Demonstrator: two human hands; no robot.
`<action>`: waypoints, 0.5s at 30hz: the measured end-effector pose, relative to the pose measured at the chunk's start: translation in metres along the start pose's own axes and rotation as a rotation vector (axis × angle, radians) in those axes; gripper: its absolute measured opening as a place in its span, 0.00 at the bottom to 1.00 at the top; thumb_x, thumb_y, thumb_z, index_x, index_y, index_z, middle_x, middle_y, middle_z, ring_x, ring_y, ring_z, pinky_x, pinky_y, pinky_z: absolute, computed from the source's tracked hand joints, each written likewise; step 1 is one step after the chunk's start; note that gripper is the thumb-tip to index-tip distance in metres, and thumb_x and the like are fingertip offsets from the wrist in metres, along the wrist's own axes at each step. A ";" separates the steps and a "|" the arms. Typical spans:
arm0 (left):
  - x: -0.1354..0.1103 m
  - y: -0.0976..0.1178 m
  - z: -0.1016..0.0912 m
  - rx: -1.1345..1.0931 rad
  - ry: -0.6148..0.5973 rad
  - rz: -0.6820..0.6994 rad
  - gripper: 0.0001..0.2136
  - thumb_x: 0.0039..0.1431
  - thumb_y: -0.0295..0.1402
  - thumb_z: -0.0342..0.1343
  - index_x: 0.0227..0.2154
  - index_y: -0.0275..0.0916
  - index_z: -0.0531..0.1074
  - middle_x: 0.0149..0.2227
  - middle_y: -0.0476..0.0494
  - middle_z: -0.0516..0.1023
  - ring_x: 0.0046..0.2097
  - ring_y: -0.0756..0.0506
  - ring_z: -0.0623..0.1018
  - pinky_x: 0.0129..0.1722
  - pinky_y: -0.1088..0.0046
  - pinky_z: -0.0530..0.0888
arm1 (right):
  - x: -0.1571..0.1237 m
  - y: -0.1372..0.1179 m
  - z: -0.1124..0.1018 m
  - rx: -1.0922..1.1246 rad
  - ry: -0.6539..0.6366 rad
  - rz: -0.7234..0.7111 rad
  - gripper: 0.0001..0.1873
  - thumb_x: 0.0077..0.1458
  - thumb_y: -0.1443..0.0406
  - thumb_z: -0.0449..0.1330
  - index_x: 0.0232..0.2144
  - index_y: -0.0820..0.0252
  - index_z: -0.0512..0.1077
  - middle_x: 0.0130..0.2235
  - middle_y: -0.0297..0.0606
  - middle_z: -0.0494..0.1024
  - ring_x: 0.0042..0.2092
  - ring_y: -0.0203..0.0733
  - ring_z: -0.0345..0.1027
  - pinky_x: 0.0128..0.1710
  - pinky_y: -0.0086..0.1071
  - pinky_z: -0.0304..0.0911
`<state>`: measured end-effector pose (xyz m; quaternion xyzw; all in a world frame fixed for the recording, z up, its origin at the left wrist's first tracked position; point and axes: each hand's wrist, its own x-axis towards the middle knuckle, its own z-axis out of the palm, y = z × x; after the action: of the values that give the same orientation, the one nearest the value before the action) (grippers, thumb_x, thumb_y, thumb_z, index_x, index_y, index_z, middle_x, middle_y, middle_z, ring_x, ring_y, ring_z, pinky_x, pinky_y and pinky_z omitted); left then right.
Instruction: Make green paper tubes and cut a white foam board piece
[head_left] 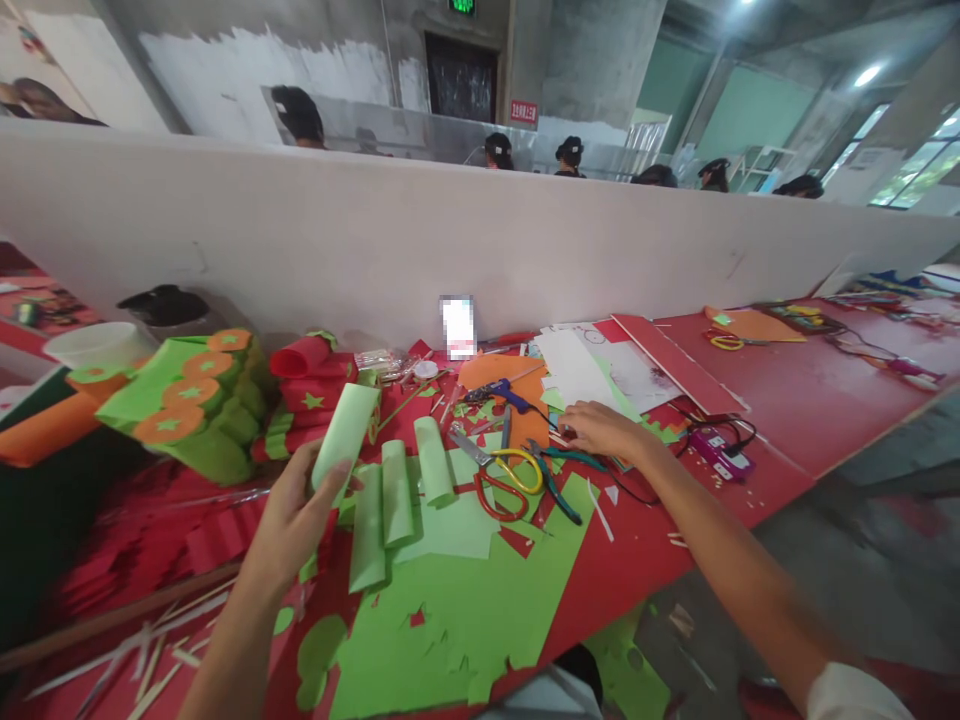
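Observation:
My left hand (296, 505) is wrapped round a light green paper roll (345, 435), holding it tilted above the table. Beside it on the table lie several more pale green paper rolls (397, 490) on green sheets. My right hand (600, 430) reaches out to the right of the pile, its fingers curled together; whatever they grip is hidden. Close to that hand are green-handled pliers (559, 490), scissors (502, 475) with red and yellow handles, and a dark blue hot glue gun (501, 395).
To the left stands a green and orange paper model (199, 400) near red paper rolls (300, 370). A bright phone (458, 328) leans against the white partition (375, 240). A purple power strip (720, 452) with cords lies at right. Several people (499, 152) are beyond the partition.

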<state>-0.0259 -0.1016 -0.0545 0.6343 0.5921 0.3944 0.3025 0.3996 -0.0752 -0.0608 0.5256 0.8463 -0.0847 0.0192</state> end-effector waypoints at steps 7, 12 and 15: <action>0.002 -0.004 0.001 -0.029 -0.039 -0.018 0.14 0.60 0.46 0.52 0.43 0.45 0.66 0.32 0.53 0.72 0.37 0.43 0.72 0.38 0.71 0.69 | -0.047 0.009 -0.014 0.159 0.031 0.142 0.07 0.59 0.63 0.57 0.39 0.57 0.72 0.41 0.41 0.76 0.42 0.45 0.68 0.42 0.33 0.59; 0.007 -0.015 0.001 -0.017 0.005 -0.029 0.21 0.55 0.50 0.53 0.44 0.41 0.67 0.33 0.51 0.73 0.35 0.43 0.72 0.36 0.70 0.69 | -0.126 0.020 -0.016 0.319 -0.113 0.250 0.09 0.51 0.59 0.64 0.33 0.57 0.72 0.31 0.33 0.76 0.32 0.40 0.68 0.30 0.28 0.59; 0.008 -0.014 0.003 -0.034 -0.010 -0.017 0.22 0.54 0.50 0.54 0.45 0.40 0.67 0.34 0.50 0.73 0.36 0.43 0.72 0.38 0.71 0.69 | -0.167 0.017 0.002 0.393 -0.117 0.332 0.10 0.47 0.61 0.66 0.32 0.58 0.72 0.31 0.35 0.75 0.32 0.41 0.67 0.30 0.28 0.60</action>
<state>-0.0302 -0.0921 -0.0670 0.6260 0.5893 0.3986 0.3195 0.4890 -0.2164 -0.0446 0.6452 0.7131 -0.2736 -0.0206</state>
